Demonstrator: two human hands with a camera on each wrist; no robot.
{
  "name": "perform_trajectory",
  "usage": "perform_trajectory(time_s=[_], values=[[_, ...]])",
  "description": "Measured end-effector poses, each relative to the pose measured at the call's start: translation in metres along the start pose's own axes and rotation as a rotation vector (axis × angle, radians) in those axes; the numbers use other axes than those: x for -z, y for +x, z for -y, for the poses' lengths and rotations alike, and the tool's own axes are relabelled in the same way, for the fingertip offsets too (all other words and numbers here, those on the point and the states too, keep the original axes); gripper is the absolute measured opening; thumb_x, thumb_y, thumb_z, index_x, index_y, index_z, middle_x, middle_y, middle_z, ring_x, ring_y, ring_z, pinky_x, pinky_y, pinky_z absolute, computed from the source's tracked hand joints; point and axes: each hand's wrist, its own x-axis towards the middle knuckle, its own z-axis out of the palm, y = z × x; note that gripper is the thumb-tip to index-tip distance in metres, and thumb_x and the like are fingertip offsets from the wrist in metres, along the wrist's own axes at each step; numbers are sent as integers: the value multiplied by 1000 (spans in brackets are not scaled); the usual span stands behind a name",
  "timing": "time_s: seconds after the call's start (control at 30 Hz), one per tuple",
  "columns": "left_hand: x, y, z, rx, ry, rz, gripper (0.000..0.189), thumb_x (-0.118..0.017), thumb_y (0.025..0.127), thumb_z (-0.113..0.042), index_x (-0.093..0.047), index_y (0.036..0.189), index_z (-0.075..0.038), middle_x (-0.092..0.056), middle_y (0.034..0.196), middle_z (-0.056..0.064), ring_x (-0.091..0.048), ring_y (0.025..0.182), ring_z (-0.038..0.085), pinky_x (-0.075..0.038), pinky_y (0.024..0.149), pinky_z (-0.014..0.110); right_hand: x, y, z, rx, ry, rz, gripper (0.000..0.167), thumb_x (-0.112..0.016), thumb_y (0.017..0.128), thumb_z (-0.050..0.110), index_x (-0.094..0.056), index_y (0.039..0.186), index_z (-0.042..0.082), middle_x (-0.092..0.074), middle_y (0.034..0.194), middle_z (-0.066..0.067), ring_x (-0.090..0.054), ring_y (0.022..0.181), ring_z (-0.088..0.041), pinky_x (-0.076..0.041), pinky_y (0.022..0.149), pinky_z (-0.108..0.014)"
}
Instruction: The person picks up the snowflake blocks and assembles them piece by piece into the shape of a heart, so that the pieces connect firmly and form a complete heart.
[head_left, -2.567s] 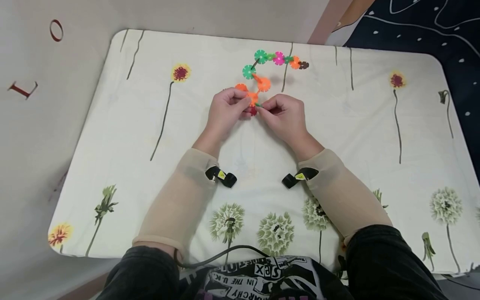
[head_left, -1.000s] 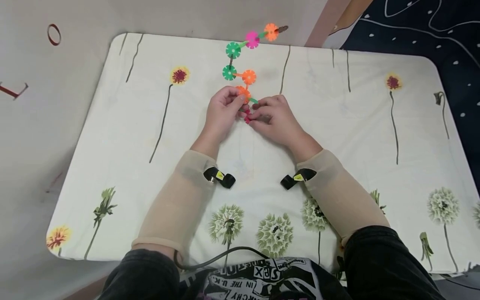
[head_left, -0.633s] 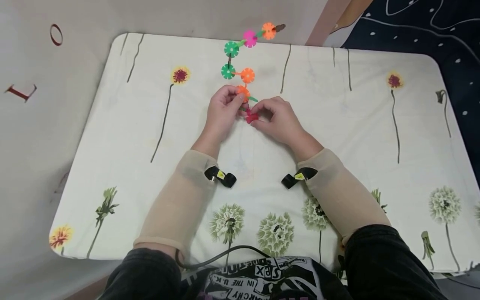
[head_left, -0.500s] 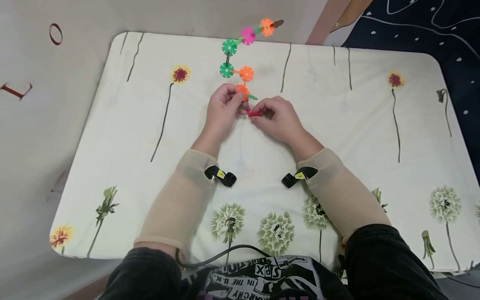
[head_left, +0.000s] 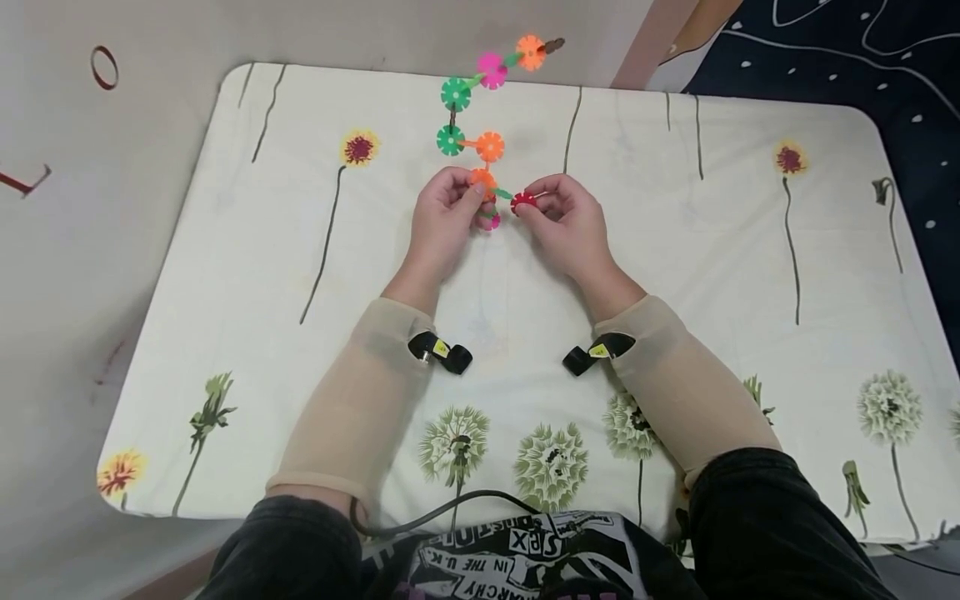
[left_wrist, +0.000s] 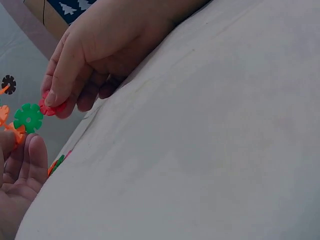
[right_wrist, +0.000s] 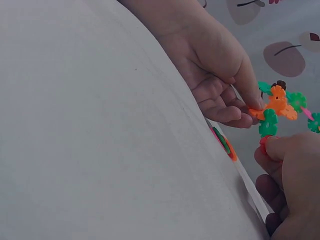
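In the head view my left hand (head_left: 442, 215) pinches an orange snowflake disc (head_left: 483, 180) between thumb and fingers. It belongs to a bent chain of slotted plastic discs that runs away past the orange disc (head_left: 491, 147), green disc (head_left: 451, 140) and pink disc (head_left: 492, 71). From the held piece a green disc (left_wrist: 28, 118) sticks out to the right, best seen in the left wrist view. My right hand (head_left: 573, 221) pinches a red disc (head_left: 522, 202), whose edge meets that green disc's rim in the left wrist view.
A few loose discs (right_wrist: 223, 142) lie on the cloth beneath my left hand, with a pink disc (head_left: 491, 222) showing. The table (head_left: 675, 250) wears a flower-printed cloth, and a pale wall (head_left: 420, 33) rises behind it.
My right hand let go of the green disc, now fixed to the chain, picked up the red disc near the left fingers and raised it to the green one. The chain's far end swung up and left.
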Motion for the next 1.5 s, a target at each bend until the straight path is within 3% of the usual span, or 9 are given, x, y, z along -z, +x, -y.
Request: perform_trajectory(time_s=[0.37,0.53,0.87,1.03,1.13,1.23,1.33,1.43,1.5], values=[[1,0,0,22,-1,26,8,-66,107,-11,-63,113,-7,-69,103,16,-72,89,29,-63,86,33,1,0,-4,90,-35,16,18,-81,96,8,-76,112,2,-79,97,-10,-69,84,-14,-55,80,-23],[2,1,0,36,-6,32,8,-67,106,-9,-63,111,-4,-69,99,15,-73,87,29,-63,84,33,2,0,-5,84,-36,19,17,-83,95,8,-77,110,2,-79,97,-9,-69,81,-13,-54,75,-22],[3,1,1,4,35,79,8,-70,105,-7,-66,98,-11,-69,94,16,-70,83,27,-62,80,33,3,-2,-6,63,-48,41,18,-85,93,8,-80,109,3,-81,97,-8,-72,81,-10,-55,75,-21],[2,1,1,3,15,71,2,-66,107,-9,-64,108,-8,-68,98,15,-68,85,28,-61,83,32,2,-1,-5,77,-40,21,25,-84,94,10,-78,118,4,-79,96,-9,-71,86,-12,-56,83,-22],[2,2,0,-1,-21,38,10,-62,109,-12,-61,117,-6,-66,101,13,-67,89,26,-60,85,31,1,1,-5,80,-45,19,24,-81,98,14,-74,118,4,-76,101,-7,-65,92,-14,-53,87,-24],[2,3,0,-8,-95,-17,10,-61,110,-13,-59,118,-7,-64,102,11,-66,91,25,-59,86,31,1,2,-4,109,-118,89,16,-80,98,17,-76,108,5,-75,111,-4,-60,103,-16,-49,91,-28],[3,4,-1,-9,-170,-63,7,-61,110,-14,-59,115,-10,-62,102,10,-64,91,23,-59,87,32,3,3,-6,191,-273,232,11,-81,96,21,-82,101,11,-73,127,-2,-54,120,-19,-44,101,-36],[2,4,-1,-12,-214,-87,5,-60,110,-13,-58,114,-11,-61,101,9,-63,91,22,-59,86,32,5,3,-8,290,-417,367,17,-82,94,29,-85,109,20,-66,146,0,-43,137,-23,-35,113,-46],[2,4,-1,-11,-219,-98,4,-60,110,-13,-58,114,-11,-60,101,9,-62,90,21,-58,86,32,5,2,-9,333,-455,422,25,-81,94,32,-84,117,23,-60,153,-1,-39,143,-27,-28,118,-52]])
